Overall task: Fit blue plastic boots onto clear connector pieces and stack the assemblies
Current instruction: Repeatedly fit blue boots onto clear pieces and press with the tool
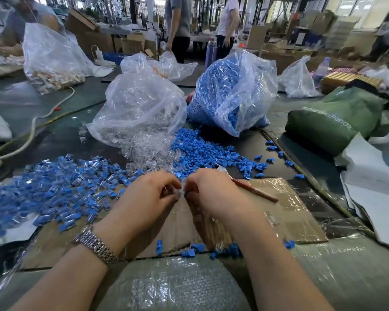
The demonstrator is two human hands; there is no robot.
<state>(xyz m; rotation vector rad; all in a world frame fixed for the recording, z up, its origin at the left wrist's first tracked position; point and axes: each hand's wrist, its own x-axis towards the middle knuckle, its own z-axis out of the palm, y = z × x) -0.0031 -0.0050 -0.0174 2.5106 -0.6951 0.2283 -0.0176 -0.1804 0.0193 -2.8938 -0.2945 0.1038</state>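
- Over the flattened brown cardboard sheet on the bench, both hands meet fingertip to fingertip, so this looks like the fitting step itself.
- Left hand pinches a small clear plastic connector piece; right hand pinches what looks like a little blue plastic boot right against it. Fingers cover most of both, so I can't tell how far it's seated.
- Next move, I'd guess: push the boot fully home, then drop it on the heap of finished blue-and-clear assemblies at the left. Calls for lining the two up square.
- Supplies sit just beyond: loose clear connectors spilling from a clear plastic bag, loose blue boots from a second bag.
- A red pencil-like stick lies beside the right hand.
- Readable writing: the green fabric bag on the right says something ending in "Panda"; the rest is too blurry.
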